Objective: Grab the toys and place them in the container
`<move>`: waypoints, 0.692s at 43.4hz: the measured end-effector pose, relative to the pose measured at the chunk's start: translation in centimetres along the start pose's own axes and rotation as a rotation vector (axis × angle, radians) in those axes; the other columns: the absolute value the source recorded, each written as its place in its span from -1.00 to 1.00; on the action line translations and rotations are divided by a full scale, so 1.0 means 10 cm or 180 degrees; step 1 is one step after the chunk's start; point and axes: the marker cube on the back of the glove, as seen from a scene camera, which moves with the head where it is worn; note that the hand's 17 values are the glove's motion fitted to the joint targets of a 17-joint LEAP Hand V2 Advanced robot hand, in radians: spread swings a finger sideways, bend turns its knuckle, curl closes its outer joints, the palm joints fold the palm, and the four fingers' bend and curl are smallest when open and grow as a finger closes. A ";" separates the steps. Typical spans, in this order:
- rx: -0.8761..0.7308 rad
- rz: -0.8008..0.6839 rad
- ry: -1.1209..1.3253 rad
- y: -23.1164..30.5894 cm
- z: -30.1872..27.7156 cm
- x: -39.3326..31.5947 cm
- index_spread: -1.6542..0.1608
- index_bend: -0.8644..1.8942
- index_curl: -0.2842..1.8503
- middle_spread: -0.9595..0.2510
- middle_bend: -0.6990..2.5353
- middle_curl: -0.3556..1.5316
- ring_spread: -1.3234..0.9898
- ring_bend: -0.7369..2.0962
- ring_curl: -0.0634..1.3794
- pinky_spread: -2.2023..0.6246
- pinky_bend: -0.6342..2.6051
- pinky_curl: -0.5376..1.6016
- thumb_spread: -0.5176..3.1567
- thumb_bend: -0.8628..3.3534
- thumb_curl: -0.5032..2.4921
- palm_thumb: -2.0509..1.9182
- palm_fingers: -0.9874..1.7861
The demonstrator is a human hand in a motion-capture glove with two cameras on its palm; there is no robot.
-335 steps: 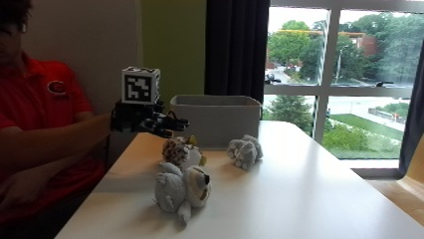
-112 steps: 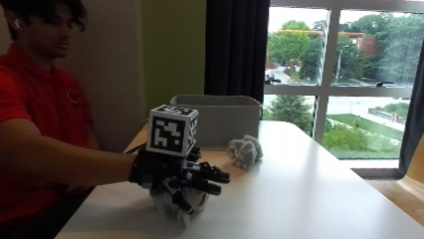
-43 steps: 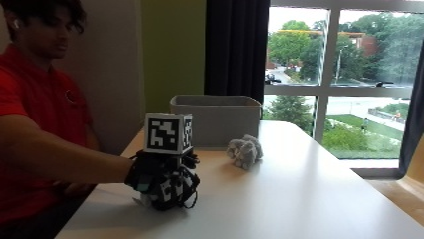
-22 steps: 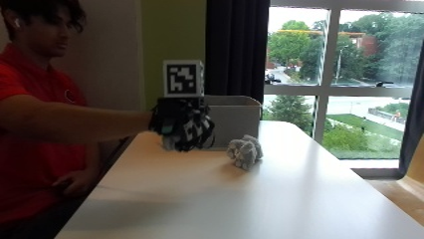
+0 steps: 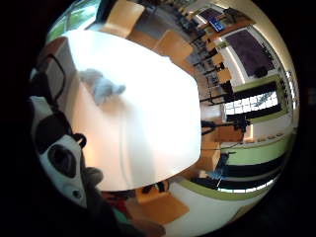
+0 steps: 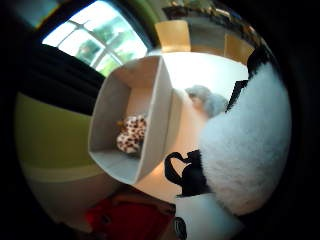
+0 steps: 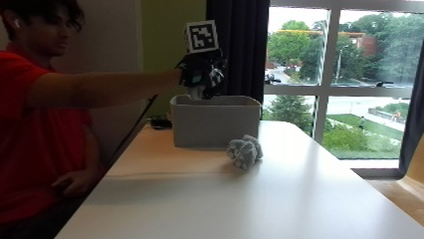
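Note:
In the outside view my gloved right hand (image 7: 199,69) is raised above the grey container (image 7: 215,122) at the back of the white table (image 7: 265,199). Its fingers grip a black and white plush toy (image 7: 199,91), which hangs just over the container's open top. The thumb side palm view shows that plush (image 6: 245,150) close to the palm, with the container (image 6: 160,110) below and a spotted brown toy (image 6: 131,135) lying inside. A grey plush toy (image 7: 244,152) lies on the table in front of the container, also in the palm views (image 5: 101,86) (image 6: 207,100).
The person's bare left hand (image 7: 73,181) rests at the table's near left edge. A small dark object (image 7: 158,122) lies behind the container on the left. A dark curtain (image 7: 242,45) and large windows stand behind. Wooden chairs (image 5: 170,47) surround the table.
My hand took the black and white plush off the front of the table, lifted it and carried it back to above the container. The grey toy has not moved.

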 end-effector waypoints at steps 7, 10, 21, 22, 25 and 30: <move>0.0126 -0.0255 -0.0142 -0.24 -0.10 -0.53 0.13 -0.12 0.27 0.07 -0.04 0.13 -0.19 0.40 -0.24 0.26 0.02 -0.11 -0.54 -0.57 0.09 0.34 0.53; 0.0138 -0.0362 -0.0142 -0.31 -0.12 -0.75 0.13 -0.13 0.29 0.07 -0.05 0.13 -0.19 0.39 -0.24 0.26 0.02 -0.11 -0.54 -0.57 0.10 0.33 0.53; 0.0189 -0.0652 -0.0183 -0.46 -0.24 -1.69 0.11 -0.21 0.33 0.04 -0.09 0.10 -0.20 0.38 -0.26 0.25 0.01 -0.12 -0.53 -0.59 0.12 0.32 0.52; 0.0185 -0.0692 -0.0181 -0.46 -0.25 -1.76 0.11 -0.22 0.33 0.04 -0.09 0.10 -0.20 0.37 -0.27 0.25 0.01 -0.12 -0.53 -0.59 0.13 0.32 0.51; 0.0156 -0.0758 -0.0173 -0.45 -0.27 -1.92 0.10 -0.24 0.34 0.03 -0.11 0.09 -0.20 0.37 -0.27 0.25 0.01 -0.12 -0.53 -0.59 0.13 0.32 0.51; 0.0092 -0.0831 -0.0228 -0.42 -0.25 -2.05 0.09 -0.27 0.34 0.00 -0.15 0.07 -0.20 0.36 -0.28 0.24 0.01 -0.13 -0.51 -0.59 0.14 0.32 0.47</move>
